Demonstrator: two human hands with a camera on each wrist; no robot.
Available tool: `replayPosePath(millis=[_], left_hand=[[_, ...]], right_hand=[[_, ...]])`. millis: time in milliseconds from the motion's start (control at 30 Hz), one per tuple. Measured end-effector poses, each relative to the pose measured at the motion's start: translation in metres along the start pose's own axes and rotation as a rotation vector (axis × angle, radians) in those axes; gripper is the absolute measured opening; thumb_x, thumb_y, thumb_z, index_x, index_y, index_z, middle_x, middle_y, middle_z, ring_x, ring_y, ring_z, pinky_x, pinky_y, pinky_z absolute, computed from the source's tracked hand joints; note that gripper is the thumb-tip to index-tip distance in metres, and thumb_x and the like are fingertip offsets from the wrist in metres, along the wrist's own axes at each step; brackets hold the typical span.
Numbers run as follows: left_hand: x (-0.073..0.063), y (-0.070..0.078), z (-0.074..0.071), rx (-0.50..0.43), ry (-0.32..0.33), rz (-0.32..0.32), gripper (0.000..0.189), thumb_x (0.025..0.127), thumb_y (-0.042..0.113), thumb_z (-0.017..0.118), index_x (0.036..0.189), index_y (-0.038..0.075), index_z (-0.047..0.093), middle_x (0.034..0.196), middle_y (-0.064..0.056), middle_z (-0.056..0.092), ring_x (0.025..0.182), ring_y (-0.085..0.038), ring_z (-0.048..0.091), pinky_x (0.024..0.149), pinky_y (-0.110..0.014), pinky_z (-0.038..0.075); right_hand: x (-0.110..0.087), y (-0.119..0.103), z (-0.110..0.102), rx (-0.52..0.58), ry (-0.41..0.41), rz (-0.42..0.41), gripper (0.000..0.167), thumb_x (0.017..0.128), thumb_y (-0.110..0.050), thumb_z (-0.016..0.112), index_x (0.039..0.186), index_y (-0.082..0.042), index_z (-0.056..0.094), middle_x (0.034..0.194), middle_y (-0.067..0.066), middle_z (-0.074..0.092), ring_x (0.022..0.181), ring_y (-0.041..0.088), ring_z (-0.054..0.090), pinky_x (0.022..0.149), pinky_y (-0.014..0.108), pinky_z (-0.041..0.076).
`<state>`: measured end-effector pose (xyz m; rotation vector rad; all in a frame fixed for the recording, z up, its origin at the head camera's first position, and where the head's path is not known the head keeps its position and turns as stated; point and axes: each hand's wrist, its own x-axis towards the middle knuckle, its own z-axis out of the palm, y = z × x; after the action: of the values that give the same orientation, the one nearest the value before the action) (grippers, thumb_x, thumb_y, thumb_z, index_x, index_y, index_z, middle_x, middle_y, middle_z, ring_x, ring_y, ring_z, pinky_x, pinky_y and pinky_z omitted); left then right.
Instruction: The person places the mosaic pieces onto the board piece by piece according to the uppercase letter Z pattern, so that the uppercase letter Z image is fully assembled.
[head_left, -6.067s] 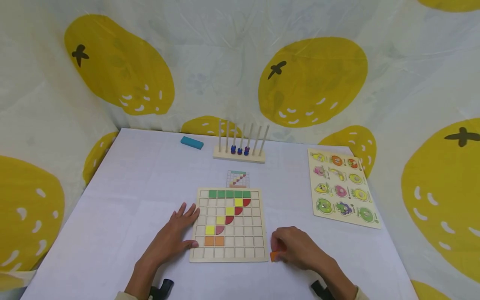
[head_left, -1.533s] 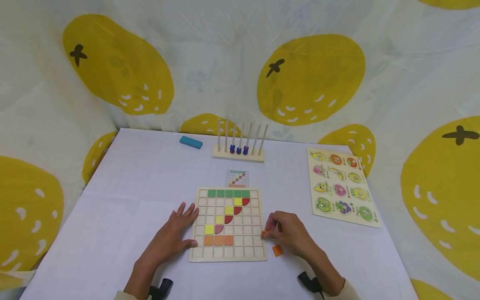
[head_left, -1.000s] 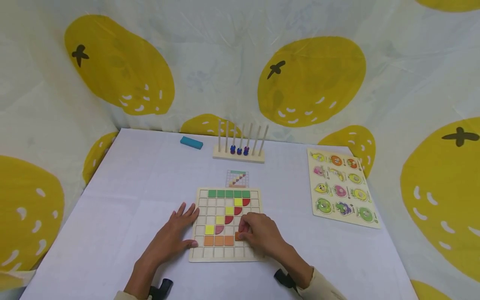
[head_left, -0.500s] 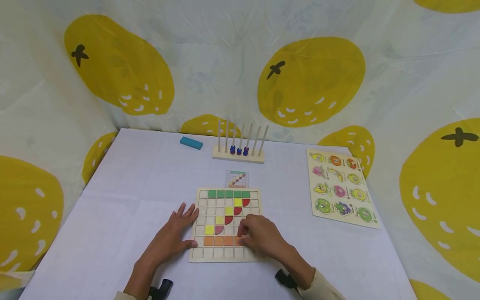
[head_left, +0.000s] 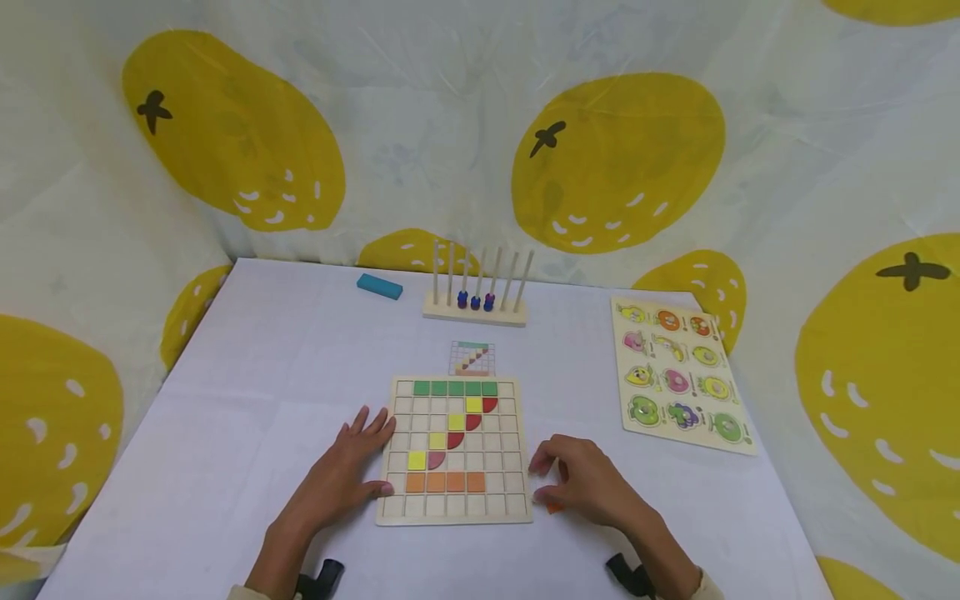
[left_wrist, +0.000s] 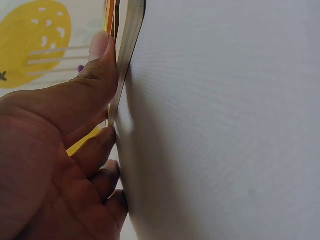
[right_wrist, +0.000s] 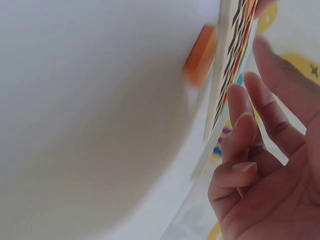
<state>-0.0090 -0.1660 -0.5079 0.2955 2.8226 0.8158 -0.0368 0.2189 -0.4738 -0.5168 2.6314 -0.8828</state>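
Note:
A square wooden grid board (head_left: 497, 506) lies on the white table. Its cells hold a row of green tiles (head_left: 455, 388), a diagonal of yellow squares (head_left: 437, 441) paired with red quarter-round tiles (head_left: 455, 440), and a row of orange tiles (head_left: 455, 482). My left hand (head_left: 341, 467) rests along the board's left edge, fingers spread and thumb on the rim. Just off the board's right edge, my right hand (head_left: 588, 479) hovers with thumb and fingers apart, holding nothing. Under it, a loose orange tile (right_wrist: 201, 56) lies on the table beside the board.
A small pattern card (head_left: 472, 358) lies beyond the board. Behind it stands a wooden peg rack (head_left: 476, 314) with blue beads, with a teal block (head_left: 379, 287) to its left. A fruit puzzle board (head_left: 682, 375) lies at the right. Fruit-print cloth hangs behind.
The right hand carried an orange tile over the board, set it at the right end of the orange row, let go and moved back right. The left hand stayed in place.

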Motion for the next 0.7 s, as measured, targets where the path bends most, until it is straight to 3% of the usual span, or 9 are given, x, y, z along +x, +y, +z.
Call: replayPosePath(millis=[267, 700], left_hand=[[-0.001, 0.000, -0.001, -0.005, 0.005, 0.000, 0.107, 0.074, 0.027, 0.097, 0.163, 0.014, 0.040, 0.173, -0.006, 0.031, 0.166, -0.038, 0.015, 0.134, -0.060, 0.020], [-0.002, -0.001, 0.002, -0.011, 0.027, 0.012, 0.106, 0.073, 0.028, 0.097, 0.162, 0.013, 0.043, 0.173, -0.006, 0.034, 0.166, -0.038, 0.017, 0.133, -0.060, 0.022]], right_hand=[[-0.018, 0.022, -0.011, -0.014, -0.020, 0.015, 0.035, 0.071, -0.020, 0.099, 0.096, -0.026, 0.076, 0.089, -0.011, 0.067, 0.073, 0.009, 0.054, 0.063, 0.020, 0.045], [-0.010, 0.021, 0.003, -0.051, -0.029, -0.022, 0.030, 0.073, -0.018, 0.097, 0.079, -0.027, 0.069, 0.078, -0.014, 0.061, 0.073, 0.004, 0.053, 0.063, 0.020, 0.045]])
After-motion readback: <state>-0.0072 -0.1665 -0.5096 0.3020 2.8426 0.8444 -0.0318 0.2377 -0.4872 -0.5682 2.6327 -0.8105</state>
